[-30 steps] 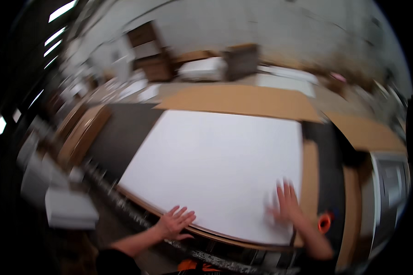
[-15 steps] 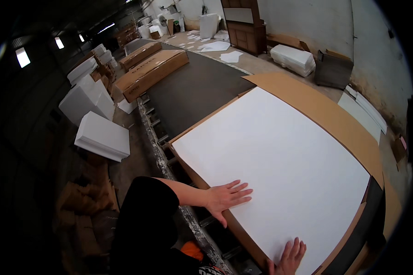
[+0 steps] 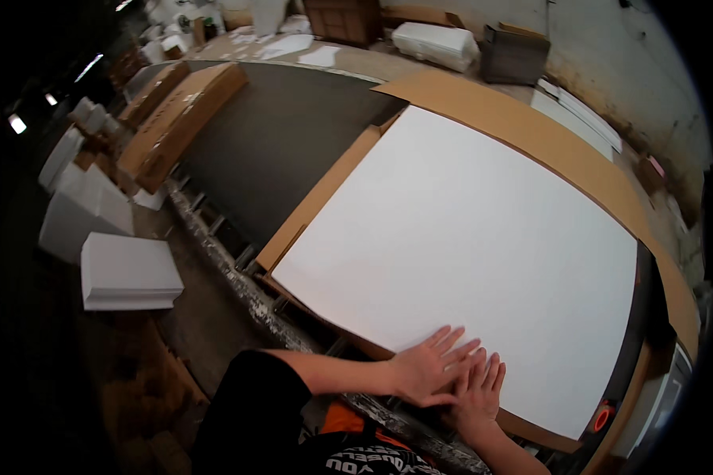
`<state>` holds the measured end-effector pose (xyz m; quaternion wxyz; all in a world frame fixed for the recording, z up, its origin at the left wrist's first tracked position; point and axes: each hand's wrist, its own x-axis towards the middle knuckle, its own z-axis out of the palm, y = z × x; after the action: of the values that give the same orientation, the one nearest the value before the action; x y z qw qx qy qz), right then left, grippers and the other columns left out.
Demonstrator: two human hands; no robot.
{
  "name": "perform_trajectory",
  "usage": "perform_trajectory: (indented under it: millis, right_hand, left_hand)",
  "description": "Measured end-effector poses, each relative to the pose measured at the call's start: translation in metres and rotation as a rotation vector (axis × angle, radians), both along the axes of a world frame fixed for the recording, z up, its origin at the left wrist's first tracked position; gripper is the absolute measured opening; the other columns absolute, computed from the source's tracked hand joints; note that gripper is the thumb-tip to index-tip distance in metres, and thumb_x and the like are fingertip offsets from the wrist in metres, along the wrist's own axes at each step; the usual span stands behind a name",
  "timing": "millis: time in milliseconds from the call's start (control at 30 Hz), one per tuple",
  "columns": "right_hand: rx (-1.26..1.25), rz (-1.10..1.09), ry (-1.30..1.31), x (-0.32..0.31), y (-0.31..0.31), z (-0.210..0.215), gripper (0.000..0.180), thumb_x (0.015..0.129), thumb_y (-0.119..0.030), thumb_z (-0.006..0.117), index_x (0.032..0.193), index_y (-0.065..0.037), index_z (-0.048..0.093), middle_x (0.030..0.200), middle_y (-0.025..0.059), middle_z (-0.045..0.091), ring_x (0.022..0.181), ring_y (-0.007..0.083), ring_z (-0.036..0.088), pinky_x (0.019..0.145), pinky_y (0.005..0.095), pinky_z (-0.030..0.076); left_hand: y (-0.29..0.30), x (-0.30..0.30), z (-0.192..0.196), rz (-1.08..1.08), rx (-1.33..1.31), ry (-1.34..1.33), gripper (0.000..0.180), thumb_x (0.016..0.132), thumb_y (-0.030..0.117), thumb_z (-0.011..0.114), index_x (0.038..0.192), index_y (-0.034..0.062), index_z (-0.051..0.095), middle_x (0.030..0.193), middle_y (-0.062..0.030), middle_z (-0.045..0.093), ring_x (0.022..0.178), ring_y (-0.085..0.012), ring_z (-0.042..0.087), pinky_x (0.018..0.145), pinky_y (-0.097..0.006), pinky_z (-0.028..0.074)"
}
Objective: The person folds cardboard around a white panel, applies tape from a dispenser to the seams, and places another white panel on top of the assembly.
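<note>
A large white sheet (image 3: 467, 237), probably foam board, lies flat in an open cardboard box (image 3: 317, 202) on a dark conveyor belt (image 3: 265, 131). My left hand (image 3: 432, 368) rests near the sheet's near edge with its fingers spread. Right beside it, my right hand (image 3: 477, 392) lies on the same edge, fingers stretched out, partly overlapped by the left fingertips. Neither hand holds anything. Along the far side, a long cardboard flap (image 3: 531, 146) is folded outward.
Closed cartons (image 3: 186, 119) sit farther along the belt at left. A stack of white boards (image 3: 131, 269) stands on the floor to the left. An orange-red tape roll (image 3: 602, 417) is by the box's right end. A wrapped white bundle (image 3: 434, 45) lies near the wall.
My right hand has come up and left to meet the left hand, which has shifted right along the near edge. The view has turned, bringing the tape roll into sight.
</note>
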<state>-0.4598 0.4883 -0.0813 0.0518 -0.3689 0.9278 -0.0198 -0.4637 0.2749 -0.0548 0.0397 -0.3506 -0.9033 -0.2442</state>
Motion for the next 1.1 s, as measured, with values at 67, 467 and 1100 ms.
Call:
perform_trajectory:
  millis: [67, 467, 1100]
  right_hand:
    - [-0.035, -0.019, 0.050, 0.004, 0.005, 0.000, 0.084, 0.070, -0.039, 0.071, 0.132, 0.006, 0.039, 0.139, 0.0370, 0.034, 0.128, 0.0608, 0.030, 0.103, 0.0707, 0.025]
    - [-0.036, -0.120, 0.106, 0.020, -0.018, 0.014, 0.099, 0.058, -0.042, 0.077, 0.136, 0.000, 0.034, 0.137, 0.0367, 0.032, 0.124, 0.0605, 0.030, 0.099, 0.0721, 0.027]
    - [-0.020, -0.302, -0.089, 0.113, -0.022, 0.019, 0.054, 0.086, -0.012, 0.051, 0.138, -0.003, 0.044, 0.143, 0.0319, 0.035, 0.126, 0.0539, 0.040, 0.104, 0.0624, 0.035]
  left_hand:
    - [-0.029, 0.004, 0.027, -0.094, 0.159, 0.069, 0.078, 0.088, 0.053, 0.054, 0.141, -0.0007, 0.037, 0.147, -0.0233, 0.035, 0.134, -0.0480, 0.032, 0.111, -0.060, 0.023]
    - [-0.165, -0.012, -0.004, 0.392, -0.348, -0.116, 0.081, 0.088, 0.060, 0.051, 0.142, -0.0003, 0.039, 0.149, -0.0334, 0.022, 0.136, -0.0589, 0.015, 0.107, -0.070, 0.013]
    - [-0.376, -0.481, -0.079, 1.036, 1.955, -0.592, 0.034, 0.079, 0.004, 0.060, 0.112, -0.0031, 0.054, 0.123, -0.0162, 0.050, 0.117, -0.0285, 0.048, 0.104, -0.041, 0.038]
